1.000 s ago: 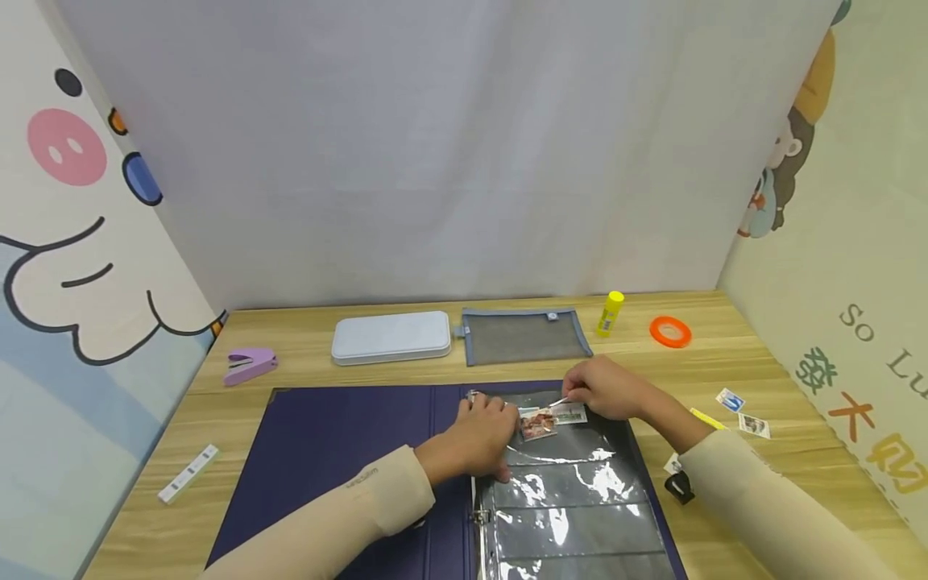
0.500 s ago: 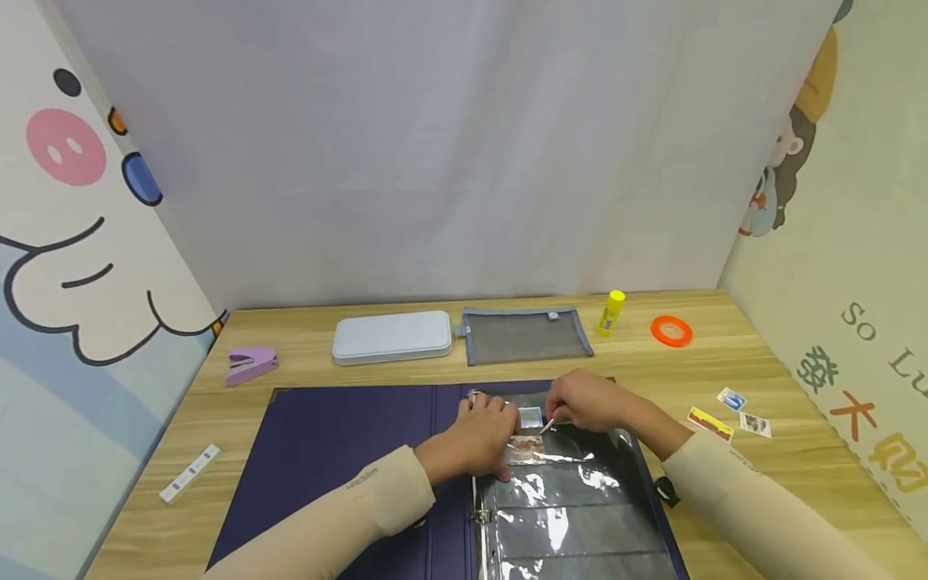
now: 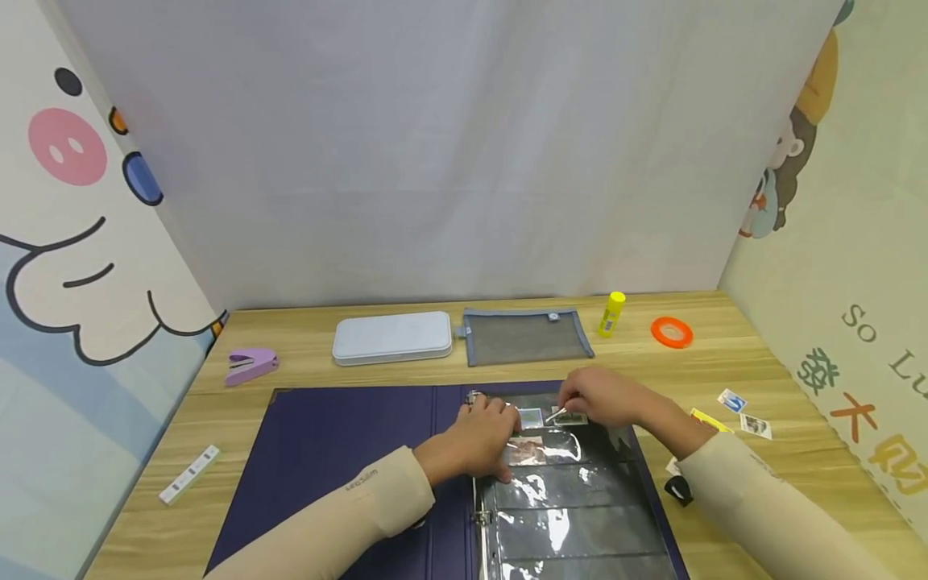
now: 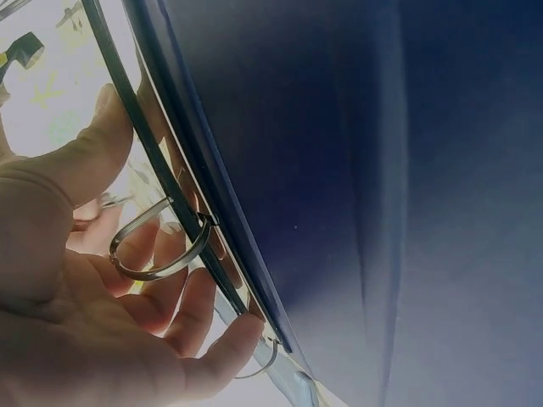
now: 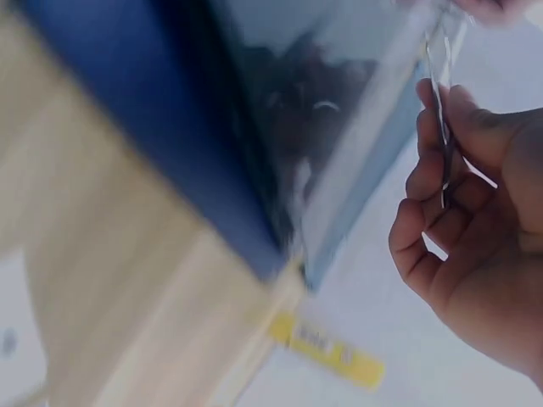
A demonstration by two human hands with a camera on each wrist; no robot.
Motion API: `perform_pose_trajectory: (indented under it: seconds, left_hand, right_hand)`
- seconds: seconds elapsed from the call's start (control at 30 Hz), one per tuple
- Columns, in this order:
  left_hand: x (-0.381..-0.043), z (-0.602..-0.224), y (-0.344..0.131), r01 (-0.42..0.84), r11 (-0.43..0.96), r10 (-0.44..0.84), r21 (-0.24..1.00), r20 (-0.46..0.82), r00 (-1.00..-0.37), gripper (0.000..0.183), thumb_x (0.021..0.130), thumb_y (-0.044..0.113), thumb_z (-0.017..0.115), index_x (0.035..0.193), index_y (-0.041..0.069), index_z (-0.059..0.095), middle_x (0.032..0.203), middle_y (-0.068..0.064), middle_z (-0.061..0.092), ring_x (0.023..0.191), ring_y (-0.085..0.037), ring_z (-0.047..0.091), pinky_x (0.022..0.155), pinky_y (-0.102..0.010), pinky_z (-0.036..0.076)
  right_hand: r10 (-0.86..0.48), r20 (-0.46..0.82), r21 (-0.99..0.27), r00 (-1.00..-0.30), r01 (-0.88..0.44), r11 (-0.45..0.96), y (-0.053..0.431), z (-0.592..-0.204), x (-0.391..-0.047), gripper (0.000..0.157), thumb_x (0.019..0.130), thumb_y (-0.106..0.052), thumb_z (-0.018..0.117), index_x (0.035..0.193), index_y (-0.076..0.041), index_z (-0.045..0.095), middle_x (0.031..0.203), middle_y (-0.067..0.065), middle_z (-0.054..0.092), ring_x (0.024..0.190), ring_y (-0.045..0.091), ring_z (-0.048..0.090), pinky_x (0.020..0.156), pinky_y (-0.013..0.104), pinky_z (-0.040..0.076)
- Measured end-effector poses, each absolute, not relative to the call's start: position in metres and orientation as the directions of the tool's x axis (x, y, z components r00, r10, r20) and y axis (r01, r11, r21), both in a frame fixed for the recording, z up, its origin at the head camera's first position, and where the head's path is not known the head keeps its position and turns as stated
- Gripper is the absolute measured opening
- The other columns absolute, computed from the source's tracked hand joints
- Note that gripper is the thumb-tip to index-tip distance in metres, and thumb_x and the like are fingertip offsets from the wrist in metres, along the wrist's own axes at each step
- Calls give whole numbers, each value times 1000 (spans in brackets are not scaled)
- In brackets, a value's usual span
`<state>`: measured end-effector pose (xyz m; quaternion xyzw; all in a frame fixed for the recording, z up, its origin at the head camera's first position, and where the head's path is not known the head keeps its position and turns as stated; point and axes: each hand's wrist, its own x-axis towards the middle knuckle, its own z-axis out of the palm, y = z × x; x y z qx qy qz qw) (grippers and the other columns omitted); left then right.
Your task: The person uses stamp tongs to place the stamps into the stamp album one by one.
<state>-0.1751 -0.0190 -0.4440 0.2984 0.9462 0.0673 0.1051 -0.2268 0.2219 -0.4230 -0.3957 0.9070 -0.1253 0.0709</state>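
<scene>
Three stamps (image 3: 531,418) I see at album pockets (image 3: 589,488) (lower centre); right hand (image 3: 598,396) pinches tweezers (image 5: 439,114), left hand (image 3: 482,437) lies loose.

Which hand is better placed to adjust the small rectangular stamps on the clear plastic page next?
Likely the right hand: it holds slim silver tweezers near the stamps; the left hand rests on the page.

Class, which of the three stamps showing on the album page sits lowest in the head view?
The reddish stamp, beside the left hand; the bluish stamp and dark stamp both sit higher.
</scene>
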Motion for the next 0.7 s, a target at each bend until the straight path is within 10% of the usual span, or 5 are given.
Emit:
perform_pose_trajectory:
  seconds: [0.7]
  left_hand:
    - [-175, -444, -18, 548, 811, 581, 205, -174, -795, 65, 62, 42, 86, 114, 21, 55, 122, -4, 55, 113, -26, 47, 96, -48, 40]
  right_hand:
    - [-432, -257, -399, -864, -312, 862, 409, -408, -183, 12, 93, -11, 58, 85, -14, 67, 77, -7, 61, 65, -3, 42, 59, 21, 37]
